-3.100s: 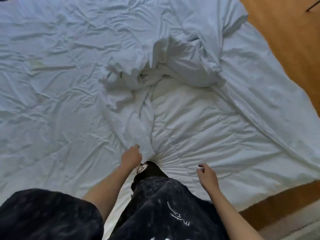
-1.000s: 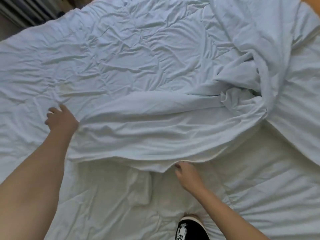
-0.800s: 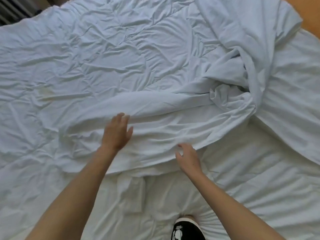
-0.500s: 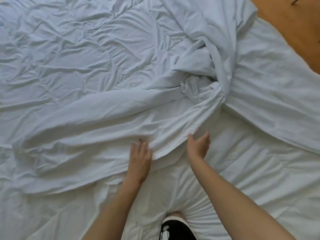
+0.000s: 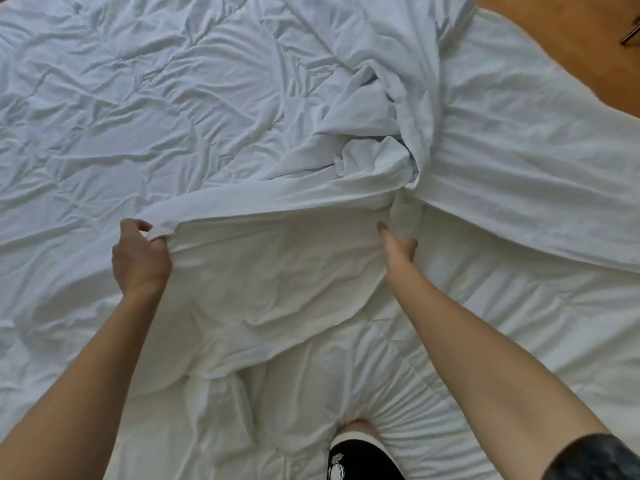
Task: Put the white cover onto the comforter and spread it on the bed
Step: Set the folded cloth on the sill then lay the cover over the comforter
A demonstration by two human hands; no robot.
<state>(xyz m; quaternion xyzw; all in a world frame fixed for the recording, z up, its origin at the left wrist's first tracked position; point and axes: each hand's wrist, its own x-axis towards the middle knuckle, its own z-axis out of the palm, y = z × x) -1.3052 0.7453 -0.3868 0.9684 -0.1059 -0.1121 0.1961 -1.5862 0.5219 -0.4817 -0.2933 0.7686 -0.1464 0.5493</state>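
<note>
The white cover (image 5: 214, 109) lies crumpled over the far half of the bed, bunched into a knot at the centre right. The quilted white comforter (image 5: 485, 341) lies beneath it and reaches the near edge. My left hand (image 5: 140, 258) grips the cover's near hem and lifts it off the comforter. My right hand (image 5: 398, 242) holds the same hem further right, fingers partly hidden under the fabric. Between the two hands the hem stretches into a raised, open edge.
Wooden floor (image 5: 571, 43) shows past the bed's far right corner. My foot in a black sock (image 5: 360, 455) presses into the comforter at the bottom centre, puckering it. A dark sleeve (image 5: 595, 459) is at the bottom right.
Both hands went from flat on the cover to holding its hem. They moved apart, the left going left, and the hem lifted off the comforter.
</note>
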